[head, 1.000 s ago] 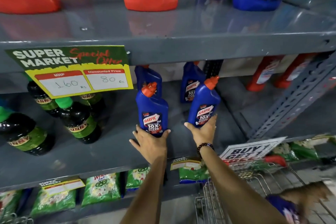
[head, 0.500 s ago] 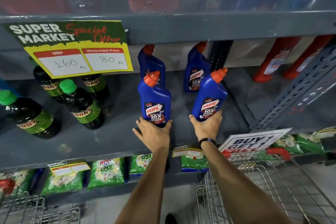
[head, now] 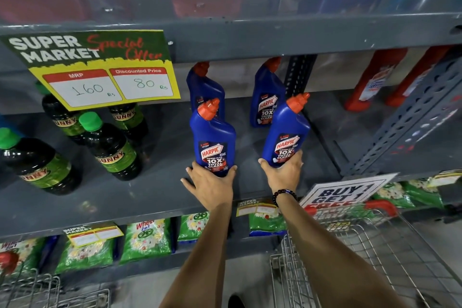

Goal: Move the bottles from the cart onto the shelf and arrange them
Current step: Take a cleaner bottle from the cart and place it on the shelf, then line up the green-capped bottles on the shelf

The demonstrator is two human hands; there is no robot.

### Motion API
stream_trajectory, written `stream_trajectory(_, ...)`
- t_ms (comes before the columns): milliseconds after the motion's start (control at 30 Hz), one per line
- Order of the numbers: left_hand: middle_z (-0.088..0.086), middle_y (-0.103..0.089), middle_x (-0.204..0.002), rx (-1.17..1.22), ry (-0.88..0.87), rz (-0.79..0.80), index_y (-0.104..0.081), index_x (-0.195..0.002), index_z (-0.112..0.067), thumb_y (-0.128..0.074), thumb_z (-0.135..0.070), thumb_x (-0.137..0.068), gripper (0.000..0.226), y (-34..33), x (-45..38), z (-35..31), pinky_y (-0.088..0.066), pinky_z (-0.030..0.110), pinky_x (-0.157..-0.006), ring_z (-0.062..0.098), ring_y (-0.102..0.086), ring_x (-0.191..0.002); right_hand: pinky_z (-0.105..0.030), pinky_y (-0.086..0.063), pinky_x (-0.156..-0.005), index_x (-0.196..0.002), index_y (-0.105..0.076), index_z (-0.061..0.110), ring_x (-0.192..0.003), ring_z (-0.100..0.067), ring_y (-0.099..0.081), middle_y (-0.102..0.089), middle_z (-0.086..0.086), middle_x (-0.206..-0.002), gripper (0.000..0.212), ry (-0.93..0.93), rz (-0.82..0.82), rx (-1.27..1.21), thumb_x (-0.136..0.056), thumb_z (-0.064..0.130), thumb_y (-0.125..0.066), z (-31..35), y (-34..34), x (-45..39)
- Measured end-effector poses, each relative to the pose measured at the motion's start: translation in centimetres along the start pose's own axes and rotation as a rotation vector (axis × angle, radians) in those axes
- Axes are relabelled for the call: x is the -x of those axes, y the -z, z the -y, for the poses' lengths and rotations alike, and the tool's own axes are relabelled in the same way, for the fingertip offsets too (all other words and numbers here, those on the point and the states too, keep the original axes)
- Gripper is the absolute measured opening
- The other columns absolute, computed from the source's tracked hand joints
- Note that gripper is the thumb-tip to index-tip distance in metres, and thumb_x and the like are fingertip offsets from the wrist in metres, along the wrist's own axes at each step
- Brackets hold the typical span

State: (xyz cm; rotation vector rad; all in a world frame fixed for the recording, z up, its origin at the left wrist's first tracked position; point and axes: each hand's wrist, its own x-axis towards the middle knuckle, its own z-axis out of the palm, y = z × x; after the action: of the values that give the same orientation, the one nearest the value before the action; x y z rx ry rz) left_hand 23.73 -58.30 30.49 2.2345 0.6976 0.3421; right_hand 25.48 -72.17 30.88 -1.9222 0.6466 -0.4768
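On the grey shelf point(head: 155, 190), two blue bottles stand behind, their caps partly hidden by the upper shelf edge. The left hand point(head: 210, 185) clasps the left front bottle point(head: 212, 142) at its base; the right hand point(head: 283, 175) wraps the right front bottle point(head: 286, 137), fingers clamped, tips hidden.

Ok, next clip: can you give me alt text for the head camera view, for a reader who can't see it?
A person's left hand and right hand each grip the base of a blue Harpic bottle, left bottle and right bottle, on a grey middle shelf. Two more Harpic bottles stand behind, green-capped dark bottles to the left, a wire cart below right.
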Motion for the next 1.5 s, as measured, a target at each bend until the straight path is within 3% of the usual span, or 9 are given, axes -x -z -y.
stream_trajectory(467, 0.017, -0.041, -0.146, -0.001, 0.009, 0.042, -0.023, -0.139, -0.001, -0.072, -0.059, -0.061, 0.109, 0.4, 0.0, -0.1, -0.003, 0.045, -0.120, 0.029, -0.024, -0.143, -0.049, -0.052, -0.093, -0.131, -0.031, 0.012, -0.113, -0.028, -0.049, -0.051, -0.013, -0.122, 0.097, -0.008, 0.025, -0.013, -0.052, 0.028, -0.086, -0.1, 0.1, 0.0)
stream_trajectory(600, 0.018, -0.032, -0.151, 0.035, -0.003, 0.084, -0.010, -0.145, 0.001, -0.076, -0.057, -0.058, 0.123, 1.0, 0.0, -0.1, -0.001, 0.043, -0.119, 0.028, -0.018, -0.145, -0.048, -0.033, -0.112, -0.146, -0.004, 0.007, -0.139, -0.032, -0.026, -0.027, -0.017, -0.149, 0.122, -0.013, 0.066, 0.015, -0.058, 0.027, -0.085, 0.0, 0.4, 0.1)
stream_trajectory(700, 0.021, -0.021, -0.154, 0.050, -0.020, 0.137, -0.003, -0.145, 0.002, -0.077, -0.050, -0.062, 0.123, 2.0, 0.0, 0.8, -0.005, 0.040, -0.122, 0.031, -0.013, -0.146, -0.047, -0.017, -0.117, -0.145, 0.003, 0.002, -0.145, -0.034, -0.010, -0.012, -0.018, -0.156, 0.124, -0.008, 0.067, 0.094, -0.061, 0.026, -0.084, -0.3, 0.6, 1.1)
stream_trajectory(900, 0.020, -0.015, -0.156, -0.183, -0.191, 0.202, -0.010, -0.145, 0.003, -0.041, -0.066, -0.080, 0.100, 6.6, -0.3, 5.7, -0.004, 0.041, -0.120, 0.033, -0.007, -0.146, -0.048, -0.011, -0.120, -0.142, -0.009, -0.009, -0.143, -0.038, -0.013, -0.014, -0.027, -0.153, 0.112, 0.011, 0.011, 0.276, -0.066, 0.033, -0.079, 0.5, -0.5, 6.7)
stream_trajectory(1033, 0.029, -0.043, -0.141, -0.304, -0.270, 0.164, -0.042, -0.132, 0.009, 0.002, -0.075, -0.078, 0.109, 11.9, -3.1, 12.2, -0.027, 0.052, -0.112, 0.044, -0.035, -0.135, -0.048, -0.010, -0.120, -0.142, -0.018, -0.007, -0.143, -0.038, -0.013, -0.016, -0.027, -0.153, 0.092, 0.058, 0.076, 0.355, -0.078, 0.034, -0.069, 1.4, -3.9, 12.7)
stream_trajectory(1167, 0.032, -0.056, -0.127, -0.338, -0.253, 0.201, -0.053, -0.121, 0.013, -0.001, -0.068, -0.085, 0.102, 17.6, -7.1, 18.3, -0.042, 0.058, -0.100, 0.048, -0.051, -0.120, -0.042, -0.006, -0.120, -0.141, -0.023, -0.006, -0.144, -0.035, -0.013, -0.017, -0.024, -0.154, 0.072, 0.137, 0.225, 0.447, -0.088, 0.031, -0.055, 3.7, -8.9, 18.7)
stream_trajectory(1267, 0.032, -0.037, -0.143, -0.274, -0.174, 0.171, -0.036, -0.135, 0.012, -0.007, -0.075, -0.078, 0.107, 21.3, -9.2, 20.7, -0.026, 0.051, -0.113, 0.044, -0.033, -0.136, -0.040, -0.004, -0.120, -0.142, -0.019, -0.005, -0.145, -0.032, -0.011, -0.017, -0.023, -0.154, 0.073, 0.169, 0.341, 0.457, -0.089, 0.031, -0.053, 5.8, -12.0, 21.9)
stream_trajectory(1367, 0.026, -0.015, -0.155, -0.242, -0.109, 0.177, -0.015, -0.144, 0.007, -0.035, -0.062, -0.085, 0.093, 23.7, -11.6, 21.7, -0.009, 0.043, -0.120, 0.036, -0.012, -0.145, -0.039, -0.003, -0.120, -0.144, -0.014, -0.003, -0.145, -0.031, -0.009, -0.015, -0.021, -0.155, 0.079, 0.195, 0.430, 0.436, -0.087, 0.033, -0.056, 7.7, -14.6, 23.7)
stream_trajectory(1500, 0.023, -0.018, -0.155, -0.093, -0.080, 0.156, -0.012, -0.145, 0.005, -0.059, -0.048, -0.082, 0.094, 25.0, -15.1, 21.9, -0.010, 0.042, -0.121, 0.034, -0.013, -0.145, -0.039, -0.007, -0.121, -0.145, -0.011, -0.001, -0.145, -0.031, -0.010, -0.013, -0.020, -0.156, 0.087, 0.201, 0.533, 0.379, -0.083, 0.034, -0.062, 10.2, -17.8, 23.9)
